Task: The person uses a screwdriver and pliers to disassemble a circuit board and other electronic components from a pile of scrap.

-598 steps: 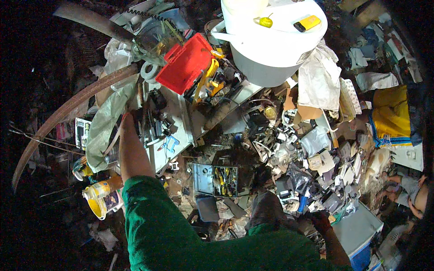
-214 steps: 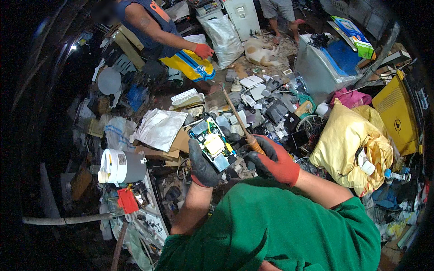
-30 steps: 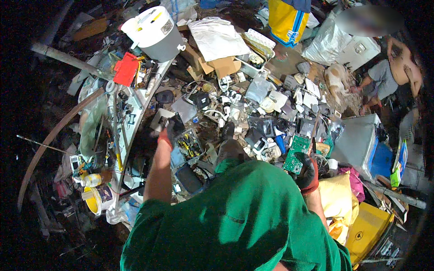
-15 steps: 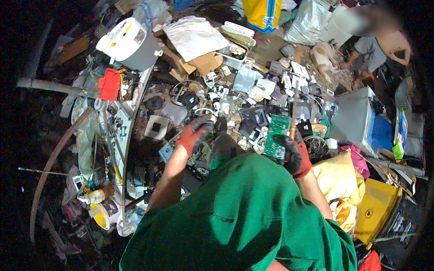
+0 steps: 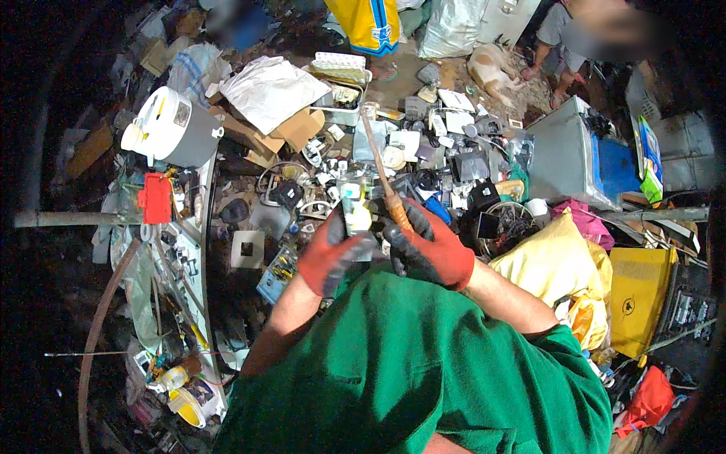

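Both my hands wear red gloves with dark palms and fingers, and they are close together above my green-covered lap. My right hand [image 5: 432, 246] is closed round the orange-brown handle of a long, thin-shafted tool [image 5: 387, 189], whose shaft points up and away; its kind is unclear. In my left hand [image 5: 333, 253] is a small flat pale green-and-white piece [image 5: 358, 216], partly washed out by glare and held upright between thumb and fingers. Beyond my hands lies a dense heap of small electronic scrap [image 5: 446, 140].
A white-lidded grey tub [image 5: 181, 132] and a red piece [image 5: 157, 198] are at left. A yellow sack [image 5: 544, 253], a yellow case [image 5: 639, 303] and a grey metal box [image 5: 563, 155] stand at right. Far off are a lying dog [image 5: 491, 72] and a crouching person [image 5: 558, 45].
My right hand has moved left with the tool, toward my left hand. The green circuit board no longer shows in my right hand. My left hand, empty before, now holds the pale piece.
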Demonstrator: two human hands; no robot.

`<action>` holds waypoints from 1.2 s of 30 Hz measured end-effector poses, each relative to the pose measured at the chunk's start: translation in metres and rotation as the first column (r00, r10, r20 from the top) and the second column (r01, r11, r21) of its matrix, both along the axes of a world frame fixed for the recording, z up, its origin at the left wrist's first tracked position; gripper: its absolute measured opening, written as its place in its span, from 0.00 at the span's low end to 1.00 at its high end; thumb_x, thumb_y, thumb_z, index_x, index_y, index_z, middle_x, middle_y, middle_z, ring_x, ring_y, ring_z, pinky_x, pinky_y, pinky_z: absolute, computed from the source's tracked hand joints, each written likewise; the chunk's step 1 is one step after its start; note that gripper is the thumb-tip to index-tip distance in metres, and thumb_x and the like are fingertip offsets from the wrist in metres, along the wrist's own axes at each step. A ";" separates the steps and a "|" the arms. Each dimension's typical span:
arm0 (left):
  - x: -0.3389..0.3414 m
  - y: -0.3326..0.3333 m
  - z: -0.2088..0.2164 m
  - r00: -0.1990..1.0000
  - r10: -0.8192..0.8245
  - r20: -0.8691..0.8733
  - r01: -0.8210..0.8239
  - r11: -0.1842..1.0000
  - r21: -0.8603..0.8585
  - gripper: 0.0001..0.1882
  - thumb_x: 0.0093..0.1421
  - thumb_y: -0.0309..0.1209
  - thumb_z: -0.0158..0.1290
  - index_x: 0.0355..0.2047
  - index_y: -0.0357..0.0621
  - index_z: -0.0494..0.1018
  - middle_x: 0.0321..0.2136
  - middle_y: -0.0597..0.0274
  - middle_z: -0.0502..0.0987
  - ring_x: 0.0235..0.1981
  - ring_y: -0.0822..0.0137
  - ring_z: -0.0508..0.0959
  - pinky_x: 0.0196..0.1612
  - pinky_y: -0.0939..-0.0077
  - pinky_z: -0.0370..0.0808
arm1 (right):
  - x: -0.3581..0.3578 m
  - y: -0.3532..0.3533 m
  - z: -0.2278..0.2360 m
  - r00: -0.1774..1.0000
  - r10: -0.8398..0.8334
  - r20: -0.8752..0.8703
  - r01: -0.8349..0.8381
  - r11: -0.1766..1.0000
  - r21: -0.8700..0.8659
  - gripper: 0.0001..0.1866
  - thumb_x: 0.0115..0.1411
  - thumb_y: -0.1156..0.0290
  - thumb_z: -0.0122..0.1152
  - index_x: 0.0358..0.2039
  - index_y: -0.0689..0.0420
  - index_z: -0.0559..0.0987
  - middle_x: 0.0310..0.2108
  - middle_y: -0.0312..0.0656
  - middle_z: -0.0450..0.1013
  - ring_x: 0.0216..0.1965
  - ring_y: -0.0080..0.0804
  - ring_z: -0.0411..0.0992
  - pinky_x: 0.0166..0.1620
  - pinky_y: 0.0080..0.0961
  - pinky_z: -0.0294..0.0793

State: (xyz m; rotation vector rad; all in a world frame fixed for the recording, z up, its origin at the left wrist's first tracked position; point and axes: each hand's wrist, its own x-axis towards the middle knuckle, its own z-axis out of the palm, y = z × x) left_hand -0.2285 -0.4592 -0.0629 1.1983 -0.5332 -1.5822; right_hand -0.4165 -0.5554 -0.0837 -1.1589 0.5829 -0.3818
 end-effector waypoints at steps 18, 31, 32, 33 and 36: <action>-0.020 -0.028 -0.013 0.770 0.156 -0.619 -0.262 0.961 -0.084 0.40 0.47 0.41 0.56 0.62 0.47 0.61 0.59 0.52 0.67 0.60 0.51 0.66 0.61 0.48 0.63 | -0.062 0.000 -0.027 0.957 -0.204 -0.206 0.064 0.841 -0.537 0.37 0.61 0.62 0.54 0.66 0.61 0.53 0.63 0.59 0.59 0.64 0.47 0.59 0.65 0.34 0.56; -0.045 -0.066 -0.047 0.948 -0.024 -0.317 -0.056 0.968 -0.243 0.24 0.61 0.41 0.45 0.55 0.44 0.67 0.48 0.55 0.75 0.49 0.57 0.74 0.55 0.58 0.70 | -0.055 0.014 -0.007 0.929 -0.328 -0.171 0.110 0.687 -0.718 0.50 0.47 0.55 0.71 0.65 0.60 0.56 0.59 0.60 0.59 0.60 0.56 0.60 0.62 0.43 0.61; -0.046 -0.066 -0.050 0.674 0.027 -0.739 -0.140 0.986 -0.092 0.24 0.62 0.42 0.44 0.55 0.43 0.67 0.48 0.55 0.75 0.50 0.56 0.74 0.55 0.58 0.70 | -0.054 0.016 -0.007 0.919 -0.349 -0.184 0.101 0.659 -0.746 0.53 0.45 0.55 0.73 0.65 0.63 0.54 0.60 0.60 0.58 0.61 0.54 0.59 0.63 0.41 0.59; -0.049 -0.059 -0.052 0.701 -0.036 -0.713 -0.052 0.993 -0.102 0.25 0.63 0.43 0.44 0.56 0.43 0.67 0.49 0.55 0.74 0.50 0.56 0.74 0.56 0.60 0.69 | -0.053 0.016 -0.007 0.932 -0.326 -0.161 0.115 0.684 -0.721 0.53 0.45 0.56 0.73 0.65 0.64 0.54 0.60 0.60 0.59 0.61 0.53 0.60 0.63 0.40 0.59; -0.061 -0.056 -0.059 0.819 -0.093 -0.566 0.027 0.992 -0.124 0.27 0.64 0.45 0.43 0.59 0.43 0.64 0.54 0.55 0.71 0.54 0.56 0.72 0.59 0.57 0.67 | -0.050 0.015 -0.006 0.909 -0.371 -0.188 0.165 0.737 -0.656 0.52 0.44 0.58 0.73 0.64 0.65 0.55 0.58 0.58 0.62 0.60 0.51 0.62 0.62 0.38 0.61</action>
